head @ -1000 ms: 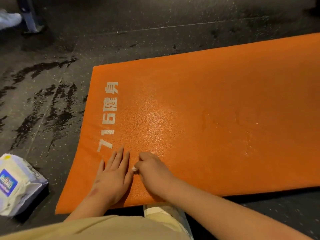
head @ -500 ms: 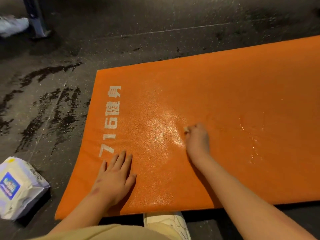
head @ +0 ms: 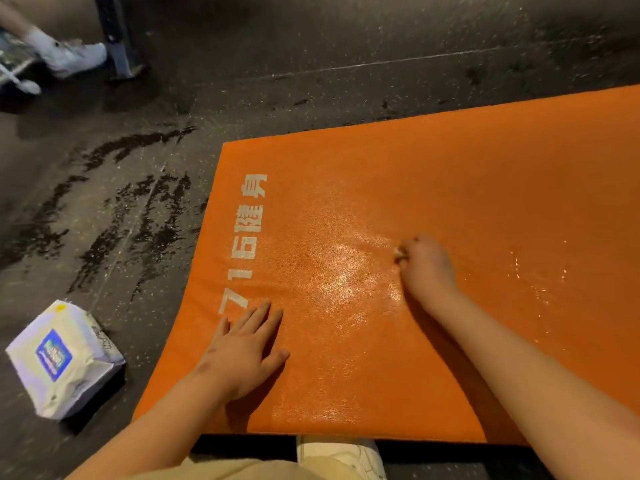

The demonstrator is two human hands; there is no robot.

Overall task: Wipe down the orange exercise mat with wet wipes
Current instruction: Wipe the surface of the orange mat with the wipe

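Note:
The orange exercise mat [head: 450,188] lies flat on the dark floor, with white lettering along its left end. My left hand [head: 244,351] rests flat on the mat's near-left corner, fingers straight. My right hand [head: 426,263] is stretched out to the middle of the mat, its fingers curled round a small white wet wipe [head: 399,251] that just peeks out at the knuckles and presses on the surface. A glossy wet streak runs across the mat between the two hands.
A white pack of wet wipes [head: 59,358] with a blue label lies on the floor left of the mat. Wet dark smears mark the floor beyond it. Another person's white shoe [head: 74,58] and a metal post [head: 117,39] stand at the far left. My own shoe [head: 341,453] is under the mat's near edge.
My right hand has slid with the wipe from beside my left hand, away and to the right, to the middle of the mat. My left hand stayed put.

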